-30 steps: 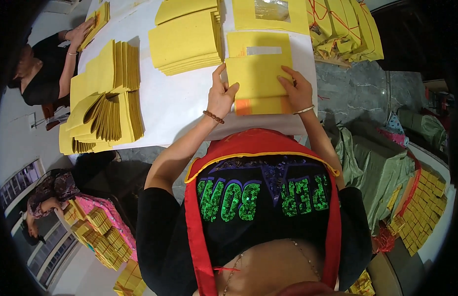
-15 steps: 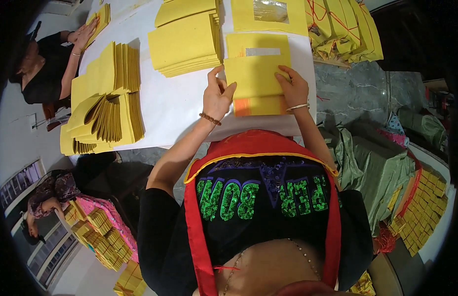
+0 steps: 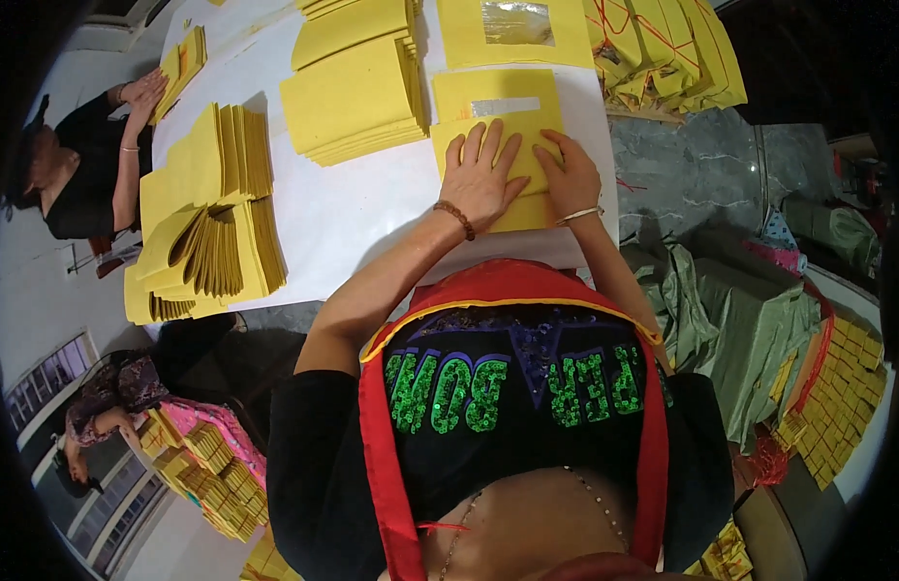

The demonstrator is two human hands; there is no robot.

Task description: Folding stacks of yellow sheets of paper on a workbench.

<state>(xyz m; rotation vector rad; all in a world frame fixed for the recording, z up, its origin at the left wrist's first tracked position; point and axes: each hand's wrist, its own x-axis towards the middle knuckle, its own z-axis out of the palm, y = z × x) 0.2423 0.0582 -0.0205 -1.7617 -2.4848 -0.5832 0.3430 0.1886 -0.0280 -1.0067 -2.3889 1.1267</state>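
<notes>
A folded yellow paper sheet (image 3: 520, 214) lies in front of me at the table's near edge, over another yellow sheet with a silvery strip (image 3: 506, 106) near its top. My left hand (image 3: 480, 179) rests flat on the fold, fingers spread and pointing away from me. At the paper's right edge is my right hand (image 3: 572, 180), its thumb and forefinger apart and touching the paper. Both hands cover much of the sheet. Just beyond lies a yellow sheet with a silver foil square (image 3: 517, 23).
Stacks of folded yellow paper (image 3: 348, 107) stand left of my hands, with fanned bundles (image 3: 212, 247) farther left. Red-tied yellow bundles (image 3: 667, 58) sit at the far right. A co-worker's hands (image 3: 142, 94) press a paper pile at the far left. Green sacking (image 3: 730, 320) lies at right.
My left hand has moved from the sheet's left edge onto its middle and flattened there. The upper sheet's fold now lies pressed down. My right hand stays at the right edge.
</notes>
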